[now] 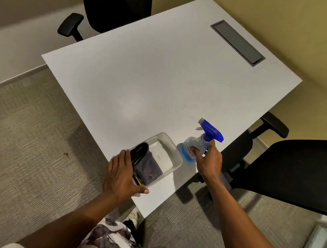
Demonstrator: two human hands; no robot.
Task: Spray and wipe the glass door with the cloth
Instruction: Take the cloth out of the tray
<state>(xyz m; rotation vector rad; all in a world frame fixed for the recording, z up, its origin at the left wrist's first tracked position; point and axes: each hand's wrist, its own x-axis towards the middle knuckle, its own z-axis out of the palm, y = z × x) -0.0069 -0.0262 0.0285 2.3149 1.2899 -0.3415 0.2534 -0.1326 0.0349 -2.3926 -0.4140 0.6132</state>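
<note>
Centrally, at the near edge of the white worktop [163,79], a dark purple cloth [149,167] lies folded in a clear plastic tray [172,152], beside a black object [139,154] at the tray's left end. Left hand [122,175] is curled over that left end, fingers on the black object. Just right of the tray stands a clear spray bottle [196,145] with a blue trigger head [211,130]; right hand [209,162] is wrapped around its body. Black office chairs stand at the far side [114,3] and at right [298,172]; a grey cable hatch [236,42] sits in the far right of the worktop.
</note>
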